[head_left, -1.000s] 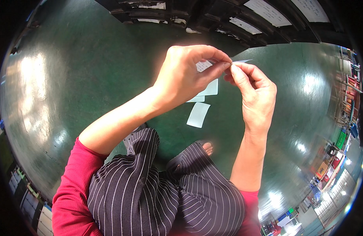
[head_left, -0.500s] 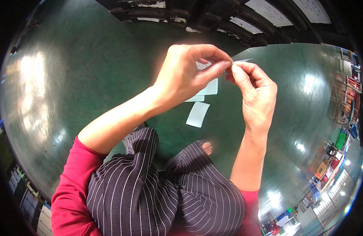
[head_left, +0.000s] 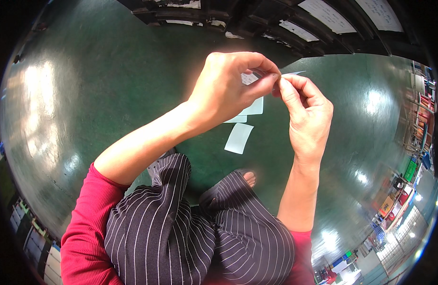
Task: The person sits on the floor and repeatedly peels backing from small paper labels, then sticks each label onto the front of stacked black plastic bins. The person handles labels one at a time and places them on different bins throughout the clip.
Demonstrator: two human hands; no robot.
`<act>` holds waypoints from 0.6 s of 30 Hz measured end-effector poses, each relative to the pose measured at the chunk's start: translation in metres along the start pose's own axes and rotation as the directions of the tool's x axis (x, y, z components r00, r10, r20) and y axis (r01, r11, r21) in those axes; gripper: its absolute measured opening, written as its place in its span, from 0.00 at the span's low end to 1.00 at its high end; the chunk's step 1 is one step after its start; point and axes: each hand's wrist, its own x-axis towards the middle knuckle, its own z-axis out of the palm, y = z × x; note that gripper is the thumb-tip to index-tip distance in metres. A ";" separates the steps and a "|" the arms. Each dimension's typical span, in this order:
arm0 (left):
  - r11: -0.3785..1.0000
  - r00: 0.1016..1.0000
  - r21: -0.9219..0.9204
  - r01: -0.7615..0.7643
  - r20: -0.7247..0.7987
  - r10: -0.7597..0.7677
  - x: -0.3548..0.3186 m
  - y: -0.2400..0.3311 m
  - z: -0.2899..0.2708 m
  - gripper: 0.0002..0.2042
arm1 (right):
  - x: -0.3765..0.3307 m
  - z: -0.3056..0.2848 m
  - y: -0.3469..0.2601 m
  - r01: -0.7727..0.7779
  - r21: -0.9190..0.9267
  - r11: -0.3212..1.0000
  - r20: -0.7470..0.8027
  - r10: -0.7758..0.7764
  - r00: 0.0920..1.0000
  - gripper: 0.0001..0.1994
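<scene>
My left hand (head_left: pixel 230 78) and my right hand (head_left: pixel 308 107) meet fingertip to fingertip above the floor. Thumb and forefinger of each are pinched together, and what lies between the tips is hidden or too small to name. Just past my right fingertips shows a thin pale sliver (head_left: pixel 296 72), like a sheet seen nearly edge-on; whether I hold it, I cannot tell. Below my hands a pale rectangular paper slip (head_left: pixel 239 138) lies on the floor. More pale slips (head_left: pixel 255 106) lie beyond it, partly covered by my left hand, with writing visible through the finger gap.
A dark rack (head_left: pixel 257 23) with white written labels runs along the far side. The green floor (head_left: pixel 128 90) is glossy. My knees in striped trousers (head_left: pixel 157 228) are close below my arms. Cluttered shelves and boxes (head_left: pixel 387 204) line the right edge.
My hands stay pinched together at nearly the same place. My right hand has shifted very slightly left, and the left finger gap shows a little differently. The slips on the floor have not moved.
</scene>
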 end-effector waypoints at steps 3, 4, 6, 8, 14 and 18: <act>1.000 1.000 0.007 -0.011 -0.001 0.011 -0.001 -0.003 0.001 0.07 | -0.001 0.001 0.000 -0.003 -0.017 1.000 -0.002 0.003 1.000 0.06; 1.000 1.000 0.009 -0.006 0.002 0.006 -0.001 -0.004 0.001 0.07 | -0.001 0.002 0.000 -0.005 -0.025 1.000 -0.003 0.004 1.000 0.06; 1.000 1.000 0.012 0.002 0.008 -0.003 -0.001 -0.004 0.001 0.07 | -0.001 0.001 0.001 -0.014 -0.013 1.000 0.002 0.014 1.000 0.06; 0.997 0.997 -0.043 0.067 0.034 -0.066 -0.001 -0.001 -0.001 0.06 | 0.000 0.000 0.001 -0.013 0.000 1.000 0.001 0.013 1.000 0.06; 0.999 0.999 0.013 -0.034 -0.014 0.035 -0.003 -0.003 0.001 0.07 | -0.001 0.001 -0.003 -0.001 -0.014 1.000 -0.019 0.001 1.000 0.06; 0.994 0.995 0.073 -0.086 -0.045 0.090 -0.003 -0.002 0.002 0.07 | -0.002 0.003 -0.003 0.020 -0.035 0.999 -0.025 -0.021 0.999 0.06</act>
